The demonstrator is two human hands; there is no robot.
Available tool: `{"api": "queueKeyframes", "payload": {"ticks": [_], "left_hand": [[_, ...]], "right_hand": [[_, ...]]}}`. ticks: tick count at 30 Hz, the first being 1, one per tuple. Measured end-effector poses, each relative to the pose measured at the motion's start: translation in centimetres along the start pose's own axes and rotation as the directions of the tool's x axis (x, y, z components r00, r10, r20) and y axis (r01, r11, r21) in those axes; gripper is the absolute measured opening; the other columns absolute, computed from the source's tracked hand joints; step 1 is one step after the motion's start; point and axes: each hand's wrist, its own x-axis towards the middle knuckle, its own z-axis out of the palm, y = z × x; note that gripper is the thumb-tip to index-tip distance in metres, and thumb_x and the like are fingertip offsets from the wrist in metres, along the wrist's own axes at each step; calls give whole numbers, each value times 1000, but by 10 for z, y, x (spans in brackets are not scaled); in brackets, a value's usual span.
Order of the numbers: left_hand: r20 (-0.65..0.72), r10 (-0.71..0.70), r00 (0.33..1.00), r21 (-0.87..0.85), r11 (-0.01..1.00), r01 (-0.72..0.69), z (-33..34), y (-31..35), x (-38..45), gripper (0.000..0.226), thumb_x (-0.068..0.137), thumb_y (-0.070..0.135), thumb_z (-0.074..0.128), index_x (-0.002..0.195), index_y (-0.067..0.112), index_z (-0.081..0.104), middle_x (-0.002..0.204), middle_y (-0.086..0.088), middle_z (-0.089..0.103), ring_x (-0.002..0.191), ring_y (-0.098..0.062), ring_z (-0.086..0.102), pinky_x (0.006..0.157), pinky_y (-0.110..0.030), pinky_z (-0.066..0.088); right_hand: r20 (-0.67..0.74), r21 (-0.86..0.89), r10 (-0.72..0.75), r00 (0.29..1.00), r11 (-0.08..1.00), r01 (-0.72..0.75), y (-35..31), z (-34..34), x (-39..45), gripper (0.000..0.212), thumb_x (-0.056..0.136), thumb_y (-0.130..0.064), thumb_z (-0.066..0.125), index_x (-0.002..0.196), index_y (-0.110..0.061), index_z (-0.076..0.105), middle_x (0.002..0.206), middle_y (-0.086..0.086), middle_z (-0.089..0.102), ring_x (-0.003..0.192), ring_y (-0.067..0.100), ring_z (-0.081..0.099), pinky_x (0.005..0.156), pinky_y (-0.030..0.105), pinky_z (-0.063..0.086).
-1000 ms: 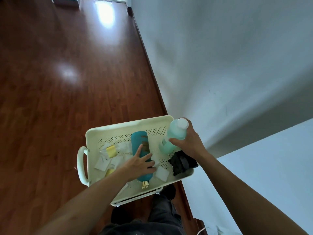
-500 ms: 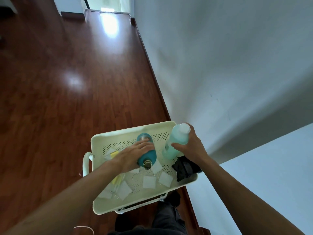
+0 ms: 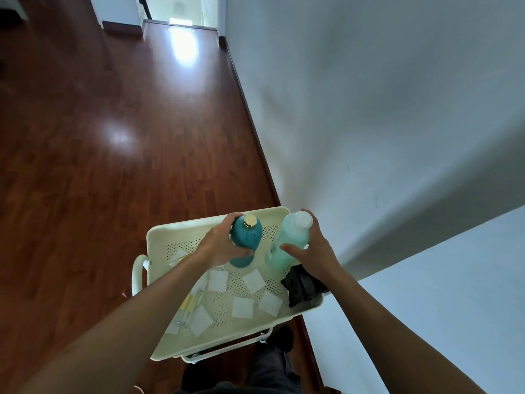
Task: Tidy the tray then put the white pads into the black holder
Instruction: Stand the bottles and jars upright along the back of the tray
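A cream perforated tray point(image 3: 159, 234) tops a cart below me. My left hand point(image 3: 220, 245) grips a dark teal bottle point(image 3: 246, 240) with a gold cap, standing upright near the tray's far edge. My right hand point(image 3: 312, 251) grips a pale green bottle point(image 3: 288, 241) with a white cap, upright beside it. Several white pads point(image 3: 243, 307) lie scattered on the tray floor. The black holder point(image 3: 302, 287) sits in the tray's right corner, under my right wrist.
Small yellow and clear items point(image 3: 189, 304) lie at the tray's left, partly behind my left forearm. A white wall point(image 3: 369, 109) runs close along the right. Dark wooden floor point(image 3: 85, 166) spreads to the left. My legs point(image 3: 267, 371) show below the cart.
My left hand lifted the teal bottle from lying flat to upright at the tray's far edge. My right hand kept its hold on the green bottle.
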Motion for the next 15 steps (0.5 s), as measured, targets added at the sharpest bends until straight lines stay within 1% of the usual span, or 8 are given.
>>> {"api": "queueKeyframes", "payload": {"ticks": [3, 5, 7, 9, 11, 15], "left_hand": [[8, -19, 1000, 18, 1000, 19, 6, 5, 2, 93, 52, 47, 91, 130, 51, 40, 120, 13, 61, 112, -15, 58, 90, -41, 57], [1, -20, 1000, 17, 1000, 20, 9, 6, 0, 93, 56, 43, 92, 133, 47, 40, 121, 10, 62, 113, -17, 58, 91, -42, 56], [4, -31, 1000, 22, 999, 31, 12, 6, 1, 94, 60, 39, 92, 138, 41, 40, 124, 8, 61, 116, -17, 56, 94, -43, 55], [1, -61, 998, 38, 997, 61, 12, 4, -2, 94, 64, 37, 92, 142, 35, 40, 129, 7, 60, 121, -17, 54, 97, -44, 54], [-2, -83, 997, 60, 995, 83, 12, 3, -4, 92, 67, 35, 91, 144, 31, 40, 134, 6, 59, 126, -17, 53, 100, -45, 52], [6, -101, 995, 104, 990, 100, 7, 0, -10, 86, 73, 31, 89, 145, 27, 41, 142, 6, 56, 129, -17, 53, 103, -45, 50]], "right_hand": [[4, -25, 3, 1000, 1000, -3, 1, -2, -2, 100, 77, -46, 82, 150, -44, 13, 142, -11, 50, 119, 24, 56, 98, 48, 51], [23, -64, -5, 1000, 998, 6, 0, -2, -3, 106, 79, -45, 81, 154, -40, 7, 150, -8, 44, 126, 25, 53, 101, 51, 50], [10, -103, -3, 1000, 995, 4, 1, -3, -3, 109, 79, -45, 81, 157, -36, 5, 155, -5, 37, 133, 24, 47, 102, 53, 48], [-26, -148, -19, 999, 989, 14, 1, -2, -5, 109, 78, -45, 82, 157, -33, 8, 155, -1, 35, 136, 22, 42, 102, 54, 49], [-42, -172, -36, 998, 985, 29, 2, -2, -6, 106, 78, -44, 83, 157, -30, 12, 153, 1, 36, 136, 21, 41, 101, 53, 50], [-83, -198, -93, 992, 977, 75, 2, -3, -6, 95, 79, -44, 81, 153, -25, 24, 149, 0, 38, 133, 19, 41, 98, 48, 52]]}}
